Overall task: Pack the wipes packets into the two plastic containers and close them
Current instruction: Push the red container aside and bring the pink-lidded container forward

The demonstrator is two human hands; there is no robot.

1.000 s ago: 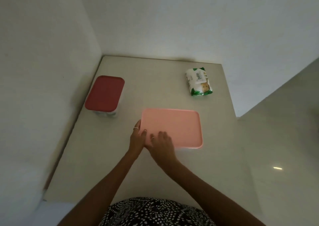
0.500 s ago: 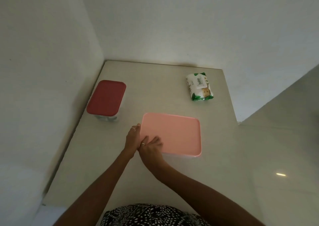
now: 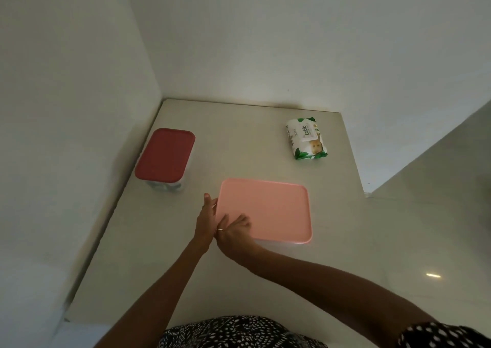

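Note:
A wide clear container with a pink lid [image 3: 268, 209] sits in the middle of the table, lid on. My left hand [image 3: 206, 221] lies along the lid's left edge, fingers against its rim. My right hand [image 3: 233, 230] presses on the near left corner of the lid, fingers curled on top of it. A smaller clear container with a dark red lid [image 3: 164, 159] stands closed at the left. One white and green wipes packet [image 3: 307, 141] lies at the far right of the table, apart from both containers.
The beige table [image 3: 239, 140] sits in a corner, with white walls at the left and back. Its right edge drops to a pale glossy floor [image 3: 425, 228]. My spotted clothing shows at the bottom.
My right hand has slid back toward the lid's near left corner and curled its fingers. The left hand stays at the left rim. The view has shifted slightly.

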